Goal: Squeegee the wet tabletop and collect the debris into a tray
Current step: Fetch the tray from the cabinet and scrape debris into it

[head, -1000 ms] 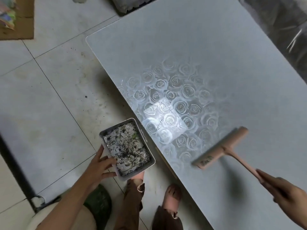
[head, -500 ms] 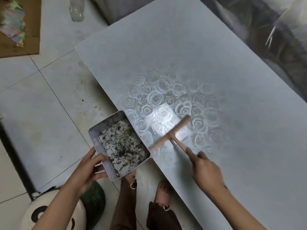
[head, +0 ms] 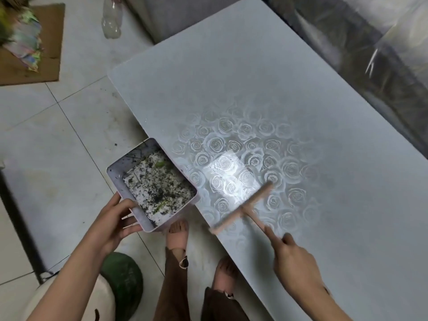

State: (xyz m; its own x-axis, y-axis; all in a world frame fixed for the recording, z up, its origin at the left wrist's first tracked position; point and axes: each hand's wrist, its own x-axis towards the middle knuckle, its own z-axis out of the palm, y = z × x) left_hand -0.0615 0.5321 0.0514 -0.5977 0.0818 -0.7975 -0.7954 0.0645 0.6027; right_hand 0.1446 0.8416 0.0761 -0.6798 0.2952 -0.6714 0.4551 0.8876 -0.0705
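Note:
A pale rectangular tray [head: 120, 184] full of wet dark and white debris is held against the table's near edge. My left hand [head: 111, 222] grips its near corner, thumb on the rim and fingers under it. The grey tabletop [head: 266, 89] has a rose pattern that shines where it is wet, with small dark specks near the bright patch. A pink squeegee [head: 242, 208] lies blade-down on the table near the edge, blurred with motion. My right hand [head: 289, 256] holds its thin handle, forefinger stretched along it.
My two feet [head: 177, 235] in sandals stand on the tiled floor below the table edge. A green round object [head: 122, 279] sits by my left arm. Cardboard with colourful paper [head: 25, 42] and a clear bottle [head: 111, 19] lie at the back left. Plastic-covered furniture borders the table's far right.
The squeegee swept left across the table to the near edge beside the tray. The tray stays at the edge in my left hand.

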